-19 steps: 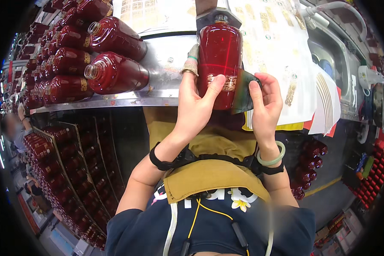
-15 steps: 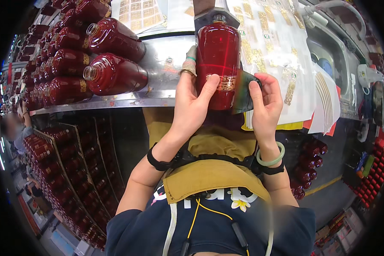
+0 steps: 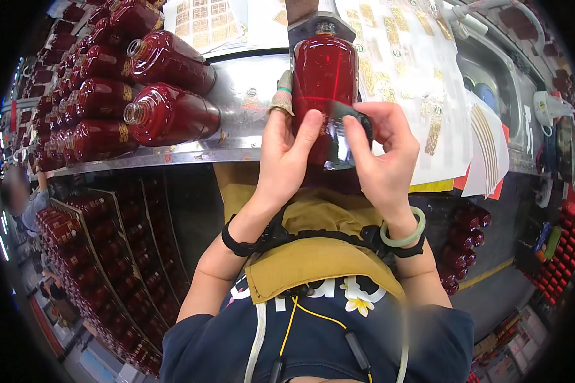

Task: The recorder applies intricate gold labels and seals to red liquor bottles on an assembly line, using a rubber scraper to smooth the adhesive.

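A dark red glass bottle (image 3: 326, 71) lies with its clear neck against a metal holder (image 3: 319, 25) and its base toward me. My left hand (image 3: 283, 153) is closed around the bottle's left side, thumb on top near the base; a finger wears a pale cloth cover (image 3: 282, 101). My right hand (image 3: 390, 153) pinches a glossy, dark, flexible sheet (image 3: 340, 142) between thumb and fingers. That sheet lies over the bottle's lower part and hides most of the gold pattern there. A thin red light line runs along the glass.
Several red bottles (image 3: 172, 115) lie stacked at the left of the metal bench (image 3: 236, 137). White sheets with gold decals (image 3: 434, 121) cover the right side, beside a sink (image 3: 489, 70). Racks of bottles (image 3: 102, 249) stand below left. A person in a blue-grey sleeve (image 3: 35, 207) is at far left.
My right hand has moved left with the dark sheet, from beside the bottle to over its gold pattern. My left hand and the bottle have barely moved.
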### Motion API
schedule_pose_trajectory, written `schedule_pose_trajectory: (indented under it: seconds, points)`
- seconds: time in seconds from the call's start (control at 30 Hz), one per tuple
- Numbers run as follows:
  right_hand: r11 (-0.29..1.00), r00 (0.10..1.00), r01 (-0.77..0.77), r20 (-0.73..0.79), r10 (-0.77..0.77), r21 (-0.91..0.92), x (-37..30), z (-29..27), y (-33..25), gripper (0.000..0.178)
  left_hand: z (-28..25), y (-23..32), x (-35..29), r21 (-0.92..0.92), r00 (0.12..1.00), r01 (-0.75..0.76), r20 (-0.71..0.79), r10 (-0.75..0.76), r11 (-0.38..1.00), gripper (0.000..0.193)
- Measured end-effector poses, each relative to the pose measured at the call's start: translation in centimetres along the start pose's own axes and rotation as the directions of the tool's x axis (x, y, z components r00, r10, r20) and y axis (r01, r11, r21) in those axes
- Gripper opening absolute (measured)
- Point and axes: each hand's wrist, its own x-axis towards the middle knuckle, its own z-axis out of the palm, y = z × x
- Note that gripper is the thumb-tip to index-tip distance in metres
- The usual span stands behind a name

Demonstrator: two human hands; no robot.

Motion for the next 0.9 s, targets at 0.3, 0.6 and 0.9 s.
schedule_pose_trajectory:
  seconds: [0.3,0.6,0.9]
  points:
    - [0.998,0.977,0.029,-0.212,-0.016,0.057,1.9,-4.2,0.1,0.023,-0.6,0.8,-1.6,0.856,0.858,-0.467,0.38,0.345,0.219,0.079]
    - [0.989,0.995,-0.027,-0.092,0.041,0.144,0.7,-4.3,1.8,0.03,0.1,0.3,-1.4,0.913,0.87,-0.403,0.36,0.337,0.065,0.079]
    - [0.879,0.909,0.403,-0.002,-0.417,-0.254,0.5,-3.7,1.6,0.023,-2.9,-2.5,-2.2,0.812,0.831,-0.453,0.235,0.504,0.368,0.079]
